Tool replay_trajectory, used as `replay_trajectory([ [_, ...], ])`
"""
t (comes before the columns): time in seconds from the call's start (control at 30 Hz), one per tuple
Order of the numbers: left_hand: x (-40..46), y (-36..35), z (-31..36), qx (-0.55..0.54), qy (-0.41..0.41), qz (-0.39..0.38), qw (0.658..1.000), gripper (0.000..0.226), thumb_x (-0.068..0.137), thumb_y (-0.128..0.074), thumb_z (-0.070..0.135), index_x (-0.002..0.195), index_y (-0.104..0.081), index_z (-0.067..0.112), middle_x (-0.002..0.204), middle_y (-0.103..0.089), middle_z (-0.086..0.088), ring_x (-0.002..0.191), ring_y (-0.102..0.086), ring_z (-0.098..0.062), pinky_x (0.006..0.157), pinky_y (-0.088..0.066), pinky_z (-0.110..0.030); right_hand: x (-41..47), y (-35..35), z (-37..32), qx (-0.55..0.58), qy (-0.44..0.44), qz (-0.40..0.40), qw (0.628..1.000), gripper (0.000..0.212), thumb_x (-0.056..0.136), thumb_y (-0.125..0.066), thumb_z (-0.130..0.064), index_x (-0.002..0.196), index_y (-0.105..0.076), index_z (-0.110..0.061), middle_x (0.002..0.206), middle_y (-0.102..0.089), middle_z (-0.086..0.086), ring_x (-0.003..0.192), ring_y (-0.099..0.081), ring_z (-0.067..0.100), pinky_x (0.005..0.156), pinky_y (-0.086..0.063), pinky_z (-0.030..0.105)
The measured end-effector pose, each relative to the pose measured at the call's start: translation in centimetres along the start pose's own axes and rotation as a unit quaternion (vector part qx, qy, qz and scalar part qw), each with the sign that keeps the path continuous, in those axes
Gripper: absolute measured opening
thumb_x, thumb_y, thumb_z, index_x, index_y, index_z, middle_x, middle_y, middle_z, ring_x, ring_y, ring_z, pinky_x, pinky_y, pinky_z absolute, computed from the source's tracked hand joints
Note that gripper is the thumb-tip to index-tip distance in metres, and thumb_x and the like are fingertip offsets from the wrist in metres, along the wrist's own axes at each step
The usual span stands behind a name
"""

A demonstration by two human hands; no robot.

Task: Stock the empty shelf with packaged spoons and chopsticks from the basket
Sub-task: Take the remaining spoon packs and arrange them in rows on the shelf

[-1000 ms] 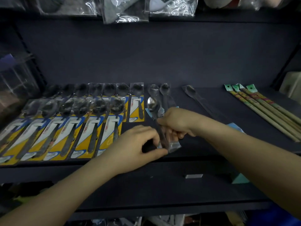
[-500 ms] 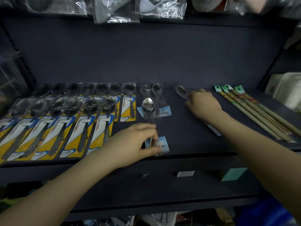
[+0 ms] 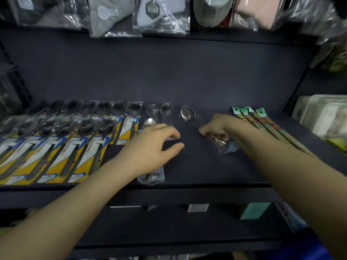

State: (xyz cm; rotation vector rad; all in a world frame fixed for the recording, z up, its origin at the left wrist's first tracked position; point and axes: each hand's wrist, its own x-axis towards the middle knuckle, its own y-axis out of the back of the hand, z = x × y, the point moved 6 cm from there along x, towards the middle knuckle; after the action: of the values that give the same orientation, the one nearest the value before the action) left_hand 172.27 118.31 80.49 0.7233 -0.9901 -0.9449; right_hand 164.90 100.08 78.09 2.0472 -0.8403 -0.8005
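Shelf (image 3: 187, 166) w/ stock. Right hand (image 3: 217, 126): fingers curled, gripping handle of clear-bagged spoon (image 3: 187, 113), bowl pointing to rear, bag end crumpled beside wrist. Left hand (image 3: 155, 145): fingers loosely spread, holding nothing, over another bagged spoon (image 3: 151, 177) at shelf front. Yellow-carded spoons (image 3: 56, 147) in two rows at left; chopsticks (image 3: 266, 124) at right.

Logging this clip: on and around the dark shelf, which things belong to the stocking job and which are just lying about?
Job:
- shelf
- yellow-card spoon packs
- clear-bag spoons
- bagged spoon gripped by right hand
- chopsticks
- left hand, hovering open

Lying about:
- bagged cloth goods overhead
- white trays at right
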Motion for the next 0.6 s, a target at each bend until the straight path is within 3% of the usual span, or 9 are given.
replay_trajectory([
  [0.07,0.6,-1.0,0.8,-0.041,0.023,0.005,0.999,0.032,0.085,-0.053,0.041,0.111,-0.057,0.022,0.101,-0.061,0.010,0.092,-0.055,-0.005,0.079,-0.041,-0.021,-0.2,-0.1,-0.4,0.030,0.047,-0.010,0.998,0.026,0.079,-0.055,-0.014,0.054,-0.049,-0.012,0.043,-0.047,0.002,0.033,-0.038,0.014,0.040,-0.027,0.017],
  [0.13,1.1,-1.9,1.3,-0.091,0.065,0.003,0.994,0.041,0.086,-0.051,0.044,0.121,-0.048,0.025,0.102,-0.061,0.010,0.092,-0.058,-0.008,0.079,-0.043,-0.022,-0.5,0.0,-0.9,0.133,0.109,-0.005,0.985,0.030,0.084,-0.052,-0.011,0.056,-0.046,-0.015,0.049,-0.044,0.001,0.044,-0.038,0.013,0.047,-0.029,0.024],
  [0.23,1.5,-3.0,1.9,-0.159,0.110,0.017,0.981,0.047,0.087,-0.051,0.041,0.130,-0.039,0.026,0.098,-0.062,0.009,0.085,-0.062,-0.008,0.078,-0.046,-0.022,-1.9,0.2,-1.4,0.333,0.168,-0.039,0.927,0.025,0.093,-0.051,-0.012,0.068,-0.048,-0.015,0.060,-0.049,0.002,0.046,-0.046,0.010,0.042,-0.043,0.019],
  [0.33,1.7,-3.7,2.2,-0.305,0.142,0.052,0.940,0.050,0.084,-0.056,0.037,0.130,-0.039,0.024,0.088,-0.067,-0.005,0.075,-0.070,-0.017,0.077,-0.057,-0.033,-2.9,0.5,-1.5,0.413,0.203,-0.037,0.887,0.019,0.092,-0.054,-0.011,0.073,-0.050,-0.011,0.071,-0.049,0.016,0.062,-0.056,0.021,0.051,-0.055,0.020],
  [0.4,1.8,-4.1,2.0,-0.323,0.156,0.074,0.930,0.056,0.075,-0.065,0.046,0.123,-0.039,0.034,0.085,-0.070,-0.009,0.081,-0.069,-0.024,0.084,-0.055,-0.044,-3.4,0.6,-1.5,0.448,0.215,-0.034,0.867,0.018,0.090,-0.057,-0.009,0.073,-0.049,-0.010,0.083,-0.046,0.018,0.078,-0.052,0.030,0.051,-0.055,0.020],
  [0.47,1.8,-4.6,1.8,-0.335,0.174,0.091,0.922,0.057,0.067,-0.070,0.044,0.116,-0.040,0.038,0.086,-0.072,-0.010,0.084,-0.069,-0.028,0.087,-0.052,-0.051,-3.9,0.6,-1.4,0.468,0.227,-0.030,0.854,0.023,0.089,-0.058,-0.010,0.069,-0.048,-0.012,0.080,-0.047,0.019,0.074,-0.053,0.027,0.049,-0.052,0.017],
  [0.53,1.7,-4.9,1.9,-0.367,0.187,0.104,0.905,0.045,0.070,-0.073,0.024,0.107,-0.047,0.030,0.089,-0.072,-0.009,0.083,-0.070,-0.027,0.087,-0.053,-0.050,-4.3,1.0,-1.6,0.446,0.254,-0.002,0.858,0.025,0.088,-0.060,-0.013,0.066,-0.049,-0.015,0.071,-0.051,0.009,0.061,-0.052,0.013,0.046,-0.046,0.016],
  [0.6,1.7,-5.3,1.9,-0.412,0.187,0.103,0.886,0.040,0.073,-0.071,0.005,0.104,-0.052,0.023,0.084,-0.071,-0.004,0.077,-0.071,-0.023,0.081,-0.057,-0.041,-4.4,1.5,-2.0,0.411,0.278,0.023,0.868,0.023,0.088,-0.060,-0.016,0.067,-0.050,-0.015,0.067,-0.052,0.003,0.056,-0.046,0.008,0.046,-0.039,0.016],
])
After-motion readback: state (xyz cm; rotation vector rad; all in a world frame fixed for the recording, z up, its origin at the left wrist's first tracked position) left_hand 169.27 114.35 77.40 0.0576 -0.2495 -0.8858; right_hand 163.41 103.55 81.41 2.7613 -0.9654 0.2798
